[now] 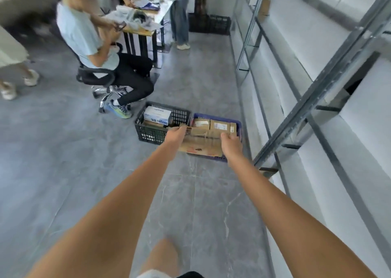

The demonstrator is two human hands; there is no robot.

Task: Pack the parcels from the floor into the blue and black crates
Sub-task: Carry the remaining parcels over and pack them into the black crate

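Left hand (176,134) and right hand (230,143): each grasps one short end of a flat cardboard parcel (202,143), held level between them. Parcel: long axis running left to right, positioned over the near rim of the blue crate (238,123), which already holds brown parcels. Black crate (148,132): touching the blue crate's left side, nearer the left hand, partly filled. Likely next: lowering forward and down.

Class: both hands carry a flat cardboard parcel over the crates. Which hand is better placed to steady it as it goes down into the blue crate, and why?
Right. The right hand grips the parcel directly above the blue crate; the left hand holds the end overhanging the black crate.
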